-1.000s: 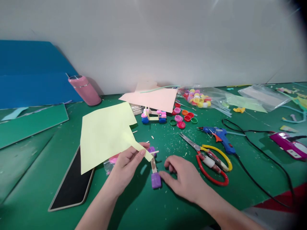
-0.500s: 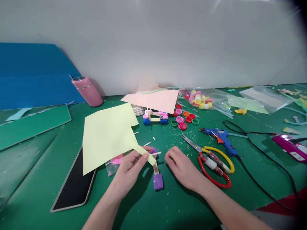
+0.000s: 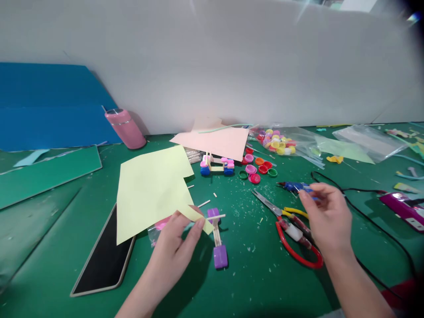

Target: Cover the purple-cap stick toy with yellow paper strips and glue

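Yellow paper strip (image 3: 208,226) between left fingers (image 3: 199,219)—clear bag (image 3: 300,137), colourful caps (image 3: 277,145) inside; right fingers (image 3: 306,194) curled near glue gun (image 3: 293,187).

right hand (image 3: 331,216) | moved rightward | now at blue glue gun (image 3: 293,187)

Scissors (image 3: 296,232) lie right of the phone (image 3: 103,259), bottle (image 3: 126,129) behind both

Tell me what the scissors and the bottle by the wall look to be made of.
Scissors: blades of shiny grey metal, judging by their glint; red and yellow handles, likely smooth plastic.
Bottle: pink, satiny, perhaps painted metal or plastic; its thin silvery band suggests metal trim.
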`<state>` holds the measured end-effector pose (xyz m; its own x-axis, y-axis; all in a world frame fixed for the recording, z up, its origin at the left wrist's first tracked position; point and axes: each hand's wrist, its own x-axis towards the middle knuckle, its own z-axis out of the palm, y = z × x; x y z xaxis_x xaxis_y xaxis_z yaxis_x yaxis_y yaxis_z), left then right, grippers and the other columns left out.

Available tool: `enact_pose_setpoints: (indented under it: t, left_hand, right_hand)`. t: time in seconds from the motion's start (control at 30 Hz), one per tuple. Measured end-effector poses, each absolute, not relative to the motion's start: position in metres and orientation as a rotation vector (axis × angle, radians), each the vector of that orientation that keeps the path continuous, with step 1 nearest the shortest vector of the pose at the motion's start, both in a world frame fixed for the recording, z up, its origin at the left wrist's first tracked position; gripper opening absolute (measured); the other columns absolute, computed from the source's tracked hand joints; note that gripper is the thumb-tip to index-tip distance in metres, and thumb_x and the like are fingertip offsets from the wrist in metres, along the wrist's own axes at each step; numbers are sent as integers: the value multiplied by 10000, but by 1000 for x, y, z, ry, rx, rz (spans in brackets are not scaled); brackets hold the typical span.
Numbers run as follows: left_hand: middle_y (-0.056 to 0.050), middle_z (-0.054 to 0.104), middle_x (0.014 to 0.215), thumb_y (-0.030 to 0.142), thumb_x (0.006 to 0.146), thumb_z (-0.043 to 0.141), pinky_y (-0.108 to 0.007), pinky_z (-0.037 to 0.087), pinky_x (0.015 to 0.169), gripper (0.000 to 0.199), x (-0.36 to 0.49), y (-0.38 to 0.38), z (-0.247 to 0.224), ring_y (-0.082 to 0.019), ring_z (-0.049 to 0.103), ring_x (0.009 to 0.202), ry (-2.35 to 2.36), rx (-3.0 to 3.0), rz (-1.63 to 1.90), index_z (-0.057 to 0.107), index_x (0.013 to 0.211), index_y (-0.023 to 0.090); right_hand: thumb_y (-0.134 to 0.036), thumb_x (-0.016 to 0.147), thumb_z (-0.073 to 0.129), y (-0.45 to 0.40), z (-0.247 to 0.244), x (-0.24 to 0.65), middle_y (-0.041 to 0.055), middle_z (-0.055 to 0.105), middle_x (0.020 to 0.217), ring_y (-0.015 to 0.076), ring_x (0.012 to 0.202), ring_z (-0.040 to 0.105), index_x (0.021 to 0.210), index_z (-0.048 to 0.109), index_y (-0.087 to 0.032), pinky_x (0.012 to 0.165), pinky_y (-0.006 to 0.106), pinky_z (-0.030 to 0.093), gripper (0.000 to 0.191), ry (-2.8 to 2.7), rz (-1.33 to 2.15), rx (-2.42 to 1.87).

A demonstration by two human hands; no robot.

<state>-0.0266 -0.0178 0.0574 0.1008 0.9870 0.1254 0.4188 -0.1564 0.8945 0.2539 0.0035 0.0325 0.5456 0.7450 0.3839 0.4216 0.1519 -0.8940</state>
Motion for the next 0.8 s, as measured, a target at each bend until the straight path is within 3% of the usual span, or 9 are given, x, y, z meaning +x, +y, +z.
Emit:
enact_pose_setpoints:
  t: [0.1, 0.2, 0.27, 0.33, 0.53, 0.67, 0.8]
  left_hand:
    - [-53, 615, 776, 230, 813, 483, -284, 405, 655, 137, -18, -26, 70, -203, 541, 715, 1319, 1944, 821, 607, 755, 221]
    - [-72, 621, 731, 210, 813, 456, -301, 415, 634, 173, -6, -32, 76, -216, 548, 688, 1213, 2093, 643, 616, 746, 203]
    - [-77, 630, 725, 201, 804, 461, -307, 418, 627, 171, -1, -33, 76, -221, 553, 680, 1190, 2093, 630, 628, 764, 203]
    - [-66, 628, 698, 200, 797, 472, -294, 416, 605, 165, 0, -35, 73, -210, 552, 651, 1192, 2019, 666, 631, 756, 210]
    - [3, 524, 566, 255, 804, 485, -223, 361, 497, 222, -7, -40, 71, -132, 462, 523, 1273, 1758, 671, 557, 606, 184]
    - [8, 508, 617, 276, 837, 450, -220, 353, 545, 247, -15, -40, 65, -125, 447, 576, 1228, 1670, 703, 574, 648, 176]
    - [21, 483, 623, 290, 814, 506, -217, 339, 558, 220, -26, -41, 45, -120, 422, 591, 1267, 1479, 862, 559, 629, 183]
  right_hand:
    - [-278, 772, 590, -14, 51, 220, 21, 508, 888, 164, 762, 494, 1064, 514, -253, 689, 306, 423, 303, -1340, 698, -1346]
    - [-230, 743, 638, -28, 68, 186, 39, 509, 953, 182, 851, 493, 1134, 489, -249, 776, 308, 428, 420, -1667, 1134, -1085]
    - [-213, 774, 603, -31, 73, 171, 35, 526, 902, 170, 811, 503, 985, 574, -228, 735, 283, 436, 213, -1720, 1202, -979]
    - [-206, 816, 542, -30, 73, 162, 21, 535, 811, 152, 752, 511, 824, 607, -211, 673, 259, 433, 66, -1718, 1186, -929]
    - [-199, 831, 516, -28, 70, 153, 7, 522, 730, 135, 687, 499, 738, 571, -192, 611, 242, 427, 108, -1737, 1099, -943]
    - [-259, 846, 503, -21, 64, 175, 21, 572, 825, 142, 721, 541, 911, 584, -222, 639, 250, 458, 110, -1676, 909, -1131]
    - [-392, 820, 489, -2, 44, 250, 31, 588, 884, 171, 770, 570, 1000, 543, -243, 680, 280, 476, 240, -1504, 326, -1755]
